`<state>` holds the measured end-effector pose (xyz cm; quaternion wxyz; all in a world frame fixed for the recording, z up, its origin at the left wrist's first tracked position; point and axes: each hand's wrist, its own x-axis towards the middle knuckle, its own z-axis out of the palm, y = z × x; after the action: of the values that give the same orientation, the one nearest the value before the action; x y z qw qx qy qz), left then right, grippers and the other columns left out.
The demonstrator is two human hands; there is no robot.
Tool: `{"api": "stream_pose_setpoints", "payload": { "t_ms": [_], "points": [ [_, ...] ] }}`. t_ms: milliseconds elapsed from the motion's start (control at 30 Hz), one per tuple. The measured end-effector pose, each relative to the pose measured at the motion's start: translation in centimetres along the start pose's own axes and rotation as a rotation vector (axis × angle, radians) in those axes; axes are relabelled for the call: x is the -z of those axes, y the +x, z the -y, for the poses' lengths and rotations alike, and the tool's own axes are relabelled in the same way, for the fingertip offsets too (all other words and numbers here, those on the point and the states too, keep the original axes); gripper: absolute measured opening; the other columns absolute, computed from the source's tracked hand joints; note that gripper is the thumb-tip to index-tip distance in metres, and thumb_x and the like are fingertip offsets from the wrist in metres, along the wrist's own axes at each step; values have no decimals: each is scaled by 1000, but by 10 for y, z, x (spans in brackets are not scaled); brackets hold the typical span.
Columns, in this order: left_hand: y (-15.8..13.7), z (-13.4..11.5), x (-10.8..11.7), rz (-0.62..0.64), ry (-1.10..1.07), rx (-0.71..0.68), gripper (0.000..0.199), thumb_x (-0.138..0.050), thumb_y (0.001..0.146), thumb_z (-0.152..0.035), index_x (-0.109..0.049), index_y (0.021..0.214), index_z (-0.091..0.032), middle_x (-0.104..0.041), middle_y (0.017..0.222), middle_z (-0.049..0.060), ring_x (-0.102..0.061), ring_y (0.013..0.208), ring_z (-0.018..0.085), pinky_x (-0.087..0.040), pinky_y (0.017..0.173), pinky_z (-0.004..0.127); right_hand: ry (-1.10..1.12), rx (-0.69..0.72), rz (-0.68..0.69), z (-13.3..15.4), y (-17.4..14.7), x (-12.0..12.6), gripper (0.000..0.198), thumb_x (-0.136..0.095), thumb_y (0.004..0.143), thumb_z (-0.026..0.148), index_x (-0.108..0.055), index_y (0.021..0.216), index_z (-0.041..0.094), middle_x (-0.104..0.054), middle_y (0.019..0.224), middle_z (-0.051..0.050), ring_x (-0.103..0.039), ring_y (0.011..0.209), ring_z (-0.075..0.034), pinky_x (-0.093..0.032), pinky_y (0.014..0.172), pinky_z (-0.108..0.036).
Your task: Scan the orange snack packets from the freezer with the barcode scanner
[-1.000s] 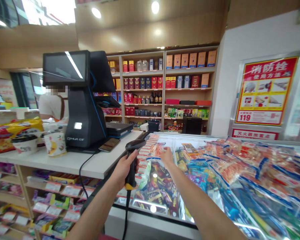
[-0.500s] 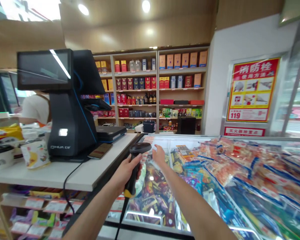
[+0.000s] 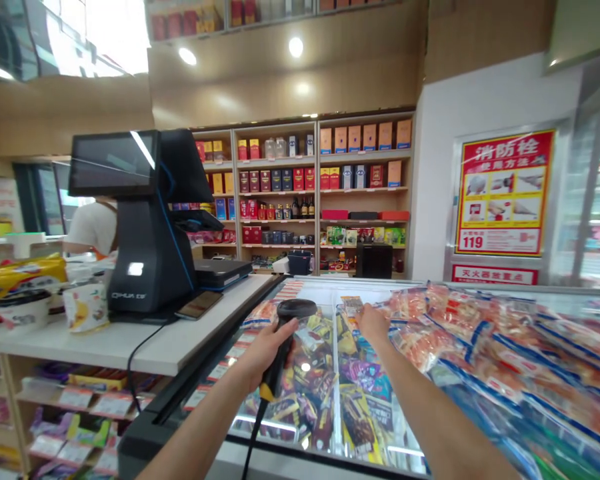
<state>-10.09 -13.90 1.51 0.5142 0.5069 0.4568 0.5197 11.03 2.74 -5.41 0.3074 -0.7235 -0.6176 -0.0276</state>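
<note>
Black plastic forms the handheld scanner (image 3: 295, 309), tilted nearly upright; the left hand's (image 3: 265, 350) fingers curl closed round its grip, probably leaving the head free and the cord (image 3: 256, 430) hanging clear. At the head's three o'clock, over the freezer (image 3: 320, 294), is an orange packet (image 3: 351, 306). The right hand's (image 3: 373, 325) bent fingers meet its edge, perhaps steadying it; I cannot tell whether they pinch. Its pale printed panel shows, text unreadable.

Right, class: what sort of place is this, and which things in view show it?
Most likely a shop's checkout: a black till with a screen stands on a white counter, the left hand grips a black-and-yellow handheld scanner, and pale wooden shelves behind hold coloured boxes.
</note>
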Motion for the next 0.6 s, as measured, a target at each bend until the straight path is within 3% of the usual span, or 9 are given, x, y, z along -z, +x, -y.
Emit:
{"api": "stream_pose_setpoints", "payload": {
  "t_ms": [167, 300, 400, 600],
  "points": [
    [9, 13, 7, -27, -31, 25, 32, -50, 65, -47, -47, 71, -15, -50, 49, -4, -42, 37, 5, -32, 37, 17, 148, -53, -86, -5, -2, 2, 32, -48, 67, 22, -51, 98, 16, -60, 90, -10, -51, 91, -22, -34, 76, -33],
    [11, 20, 7, 45, -53, 42, 32, -49, 66, -48, -47, 65, -15, -51, 52, -3, -44, 39, 6, -33, 38, 18, 357, 10, -69, -16, -12, 4, 25, -43, 67, 17, -57, 87, 14, -62, 84, -8, -55, 80, -18, -38, 69, -26],
    [6, 19, 2, 108, -60, 29, 31, -49, 67, -46, -48, 64, -15, -52, 53, -2, -44, 39, 6, -33, 39, 18, 510, -25, -74, -21, -21, 2, 23, -44, 65, 19, -58, 82, 14, -63, 77, -6, -57, 73, -18, -41, 63, -25],
    [-9, 8, -12, 107, -50, 7, 26, -50, 68, -42, -49, 66, -16, -48, 47, -5, -42, 38, 6, -33, 39, 18, 648, -42, -24, -20, -28, -5, 24, -43, 65, 18, -59, 83, 17, -64, 74, -3, -58, 69, -16, -43, 59, -24]
  ]
}}
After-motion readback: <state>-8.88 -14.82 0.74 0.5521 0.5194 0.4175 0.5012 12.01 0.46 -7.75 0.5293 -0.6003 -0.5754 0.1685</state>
